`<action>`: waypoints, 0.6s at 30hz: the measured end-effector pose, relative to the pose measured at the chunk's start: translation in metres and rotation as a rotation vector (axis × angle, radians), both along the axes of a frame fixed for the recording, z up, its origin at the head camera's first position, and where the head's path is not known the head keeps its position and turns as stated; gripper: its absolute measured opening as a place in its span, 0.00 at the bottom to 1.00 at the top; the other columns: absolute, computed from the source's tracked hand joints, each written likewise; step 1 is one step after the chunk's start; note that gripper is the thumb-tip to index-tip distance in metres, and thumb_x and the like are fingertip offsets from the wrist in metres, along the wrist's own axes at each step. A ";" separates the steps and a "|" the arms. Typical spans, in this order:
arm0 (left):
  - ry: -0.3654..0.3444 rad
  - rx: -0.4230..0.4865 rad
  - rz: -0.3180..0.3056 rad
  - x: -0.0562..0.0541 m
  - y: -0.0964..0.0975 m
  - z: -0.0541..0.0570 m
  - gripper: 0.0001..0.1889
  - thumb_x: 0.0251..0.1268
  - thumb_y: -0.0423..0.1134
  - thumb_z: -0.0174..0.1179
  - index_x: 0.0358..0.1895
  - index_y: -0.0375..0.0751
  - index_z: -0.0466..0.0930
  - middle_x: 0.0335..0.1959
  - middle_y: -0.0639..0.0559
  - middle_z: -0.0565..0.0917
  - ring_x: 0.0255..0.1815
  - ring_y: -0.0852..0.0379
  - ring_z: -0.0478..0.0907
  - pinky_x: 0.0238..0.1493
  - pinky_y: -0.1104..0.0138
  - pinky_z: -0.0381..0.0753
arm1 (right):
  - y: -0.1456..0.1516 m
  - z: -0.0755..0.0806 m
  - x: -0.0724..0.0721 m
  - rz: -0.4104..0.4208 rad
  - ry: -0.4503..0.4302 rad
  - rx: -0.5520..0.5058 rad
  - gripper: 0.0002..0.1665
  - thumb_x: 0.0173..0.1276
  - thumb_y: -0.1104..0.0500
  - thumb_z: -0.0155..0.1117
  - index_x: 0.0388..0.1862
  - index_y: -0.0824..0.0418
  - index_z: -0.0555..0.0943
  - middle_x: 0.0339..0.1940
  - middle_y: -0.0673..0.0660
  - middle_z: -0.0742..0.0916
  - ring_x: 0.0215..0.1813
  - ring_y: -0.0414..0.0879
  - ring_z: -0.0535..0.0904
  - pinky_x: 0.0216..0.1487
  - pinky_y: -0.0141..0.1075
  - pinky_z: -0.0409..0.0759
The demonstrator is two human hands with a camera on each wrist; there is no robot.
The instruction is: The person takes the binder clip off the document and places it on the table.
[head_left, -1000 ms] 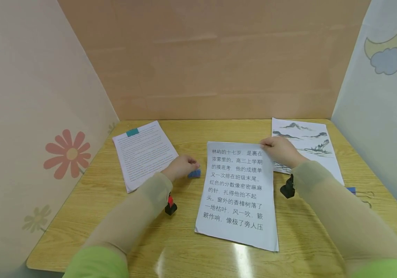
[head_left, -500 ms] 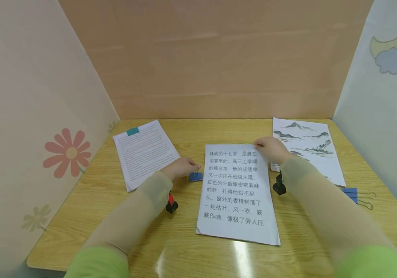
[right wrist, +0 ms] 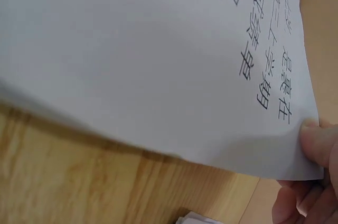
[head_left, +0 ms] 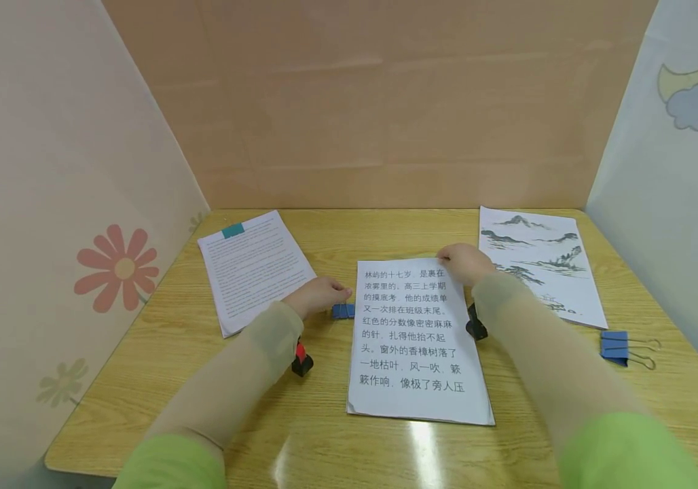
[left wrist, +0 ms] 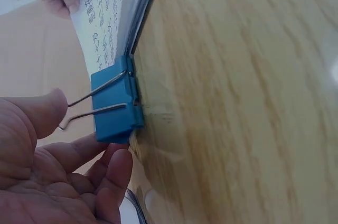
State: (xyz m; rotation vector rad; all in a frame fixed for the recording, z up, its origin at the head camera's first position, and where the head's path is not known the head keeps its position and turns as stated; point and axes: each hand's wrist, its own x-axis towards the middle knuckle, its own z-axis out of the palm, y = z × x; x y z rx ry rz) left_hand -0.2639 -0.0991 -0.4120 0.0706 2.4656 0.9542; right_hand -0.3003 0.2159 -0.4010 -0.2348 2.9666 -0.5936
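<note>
A stack of white sheets [head_left: 410,339] printed with large black characters lies at the table's middle. My right hand [head_left: 465,263] grips its far right corner; in the right wrist view, the thumb [right wrist: 316,142] lies on top and the fingers curl beneath, the corner bent up. At the stack's left edge is a blue binder clip [head_left: 343,311], its body right against the sheets in the left wrist view. My left hand [head_left: 318,297] holds this clip, the thumb [left wrist: 50,110] at its wire handles and fingers behind its body.
To the left lies a text-covered paper stack [head_left: 257,272] with a teal clip [head_left: 233,231] on its top edge. At the right are landscape-painted sheets [head_left: 538,265] and another blue binder clip [head_left: 614,348]. Walls border the wooden table [head_left: 263,435] at the sides and back.
My right hand has moved left with the sheets' far right corner, and the stack has settled lower and closer to the left clip. The left hand has barely shifted.
</note>
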 end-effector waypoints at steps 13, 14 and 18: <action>0.167 -0.112 -0.041 0.011 0.007 0.002 0.33 0.69 0.60 0.50 0.70 0.43 0.66 0.66 0.45 0.71 0.69 0.44 0.64 0.67 0.47 0.61 | -0.002 -0.009 -0.005 -0.021 0.027 0.070 0.17 0.75 0.59 0.51 0.55 0.60 0.82 0.54 0.63 0.83 0.56 0.61 0.76 0.56 0.57 0.71; 0.219 -0.137 -0.049 0.013 0.010 0.004 0.35 0.69 0.61 0.51 0.71 0.44 0.64 0.68 0.44 0.69 0.70 0.43 0.61 0.68 0.46 0.58 | -0.002 -0.009 -0.005 -0.021 0.027 0.070 0.17 0.75 0.59 0.50 0.55 0.60 0.81 0.55 0.64 0.82 0.56 0.61 0.76 0.57 0.57 0.70; 0.443 -0.241 -0.196 0.029 0.025 0.015 0.36 0.65 0.63 0.54 0.71 0.48 0.65 0.66 0.47 0.72 0.68 0.43 0.64 0.65 0.45 0.57 | -0.003 -0.009 -0.005 -0.024 0.026 0.085 0.17 0.75 0.59 0.50 0.55 0.60 0.82 0.55 0.63 0.82 0.56 0.61 0.76 0.57 0.57 0.70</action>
